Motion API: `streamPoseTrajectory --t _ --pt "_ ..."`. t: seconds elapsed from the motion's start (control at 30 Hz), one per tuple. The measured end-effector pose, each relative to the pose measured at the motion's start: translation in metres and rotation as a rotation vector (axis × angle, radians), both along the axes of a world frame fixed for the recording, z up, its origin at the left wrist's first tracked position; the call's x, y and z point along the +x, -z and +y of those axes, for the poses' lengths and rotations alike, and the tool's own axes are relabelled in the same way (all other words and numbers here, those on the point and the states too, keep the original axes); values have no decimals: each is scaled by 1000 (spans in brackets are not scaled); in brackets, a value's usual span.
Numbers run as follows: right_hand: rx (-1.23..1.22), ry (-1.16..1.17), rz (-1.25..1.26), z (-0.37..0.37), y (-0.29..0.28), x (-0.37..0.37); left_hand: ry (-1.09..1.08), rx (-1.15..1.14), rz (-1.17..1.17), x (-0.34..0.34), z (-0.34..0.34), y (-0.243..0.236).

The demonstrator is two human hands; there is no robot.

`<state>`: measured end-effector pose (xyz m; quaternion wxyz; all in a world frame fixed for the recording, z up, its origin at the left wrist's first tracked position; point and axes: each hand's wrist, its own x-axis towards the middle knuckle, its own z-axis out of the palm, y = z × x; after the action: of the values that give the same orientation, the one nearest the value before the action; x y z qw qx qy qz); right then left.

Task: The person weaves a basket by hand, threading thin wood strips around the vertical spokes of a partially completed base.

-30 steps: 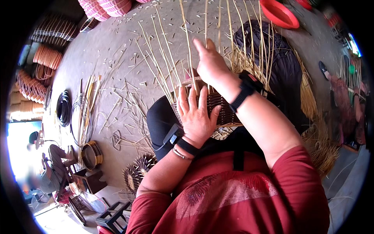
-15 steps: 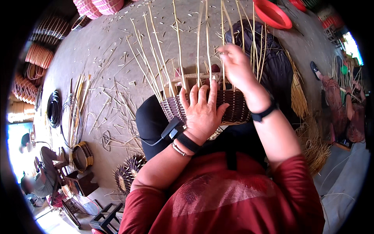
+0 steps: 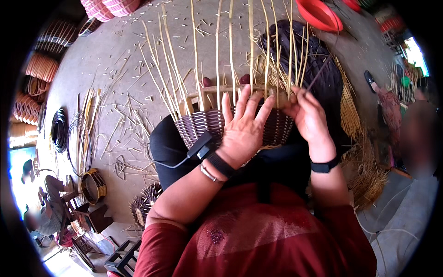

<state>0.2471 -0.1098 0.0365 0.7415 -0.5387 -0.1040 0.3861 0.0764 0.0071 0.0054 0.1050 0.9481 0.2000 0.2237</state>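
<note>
A half-woven basket (image 3: 198, 129) of dark brown strands with pale flecks rests across my lap. Tall pale stakes (image 3: 230, 51) rise from its far edge, around a wooden form (image 3: 210, 98) inside it. My left hand (image 3: 243, 127) lies over the woven wall with its fingers spread toward the rim. At the basket's right end, my right hand (image 3: 308, 113) is closed in a pinch beside the stakes. From its fingers a thin dark weaving strand (image 3: 318, 75) runs up and to the right, blurred in part.
Beyond the basket, cut bits litter the concrete floor (image 3: 106, 60). A dark cloth bundle (image 3: 318, 60) and straw (image 3: 350, 106) lie to the right, a red basin (image 3: 318, 16) behind. Coiled strands (image 3: 60, 129) and a round basket (image 3: 93, 185) are at left. Other people sit at both sides.
My right hand has come down from among the stakes to the basket's right end, and the dark strand now shows from it. My left hand has shifted slightly right along the wall.
</note>
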Motion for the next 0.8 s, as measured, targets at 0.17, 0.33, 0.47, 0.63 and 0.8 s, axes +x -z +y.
streamPoseTrajectory --t 0.17,0.33,0.47,0.63,0.8 --pt "-443 -89 -1234 90 32 47 -35 -45 98 22 -17 -3" --pt "-608 -239 -1116 98 -3 40 20 -135 118 16 -5 -18" --pt "-99 -57 -363 4 7 37 -7 -101 11 20 -6 -11" --pt "-170 113 -6 -34 34 38 205 61 12 57 -21 9" --pt "-462 -13 -1142 54 62 83 117 50 135 70 -42 5"
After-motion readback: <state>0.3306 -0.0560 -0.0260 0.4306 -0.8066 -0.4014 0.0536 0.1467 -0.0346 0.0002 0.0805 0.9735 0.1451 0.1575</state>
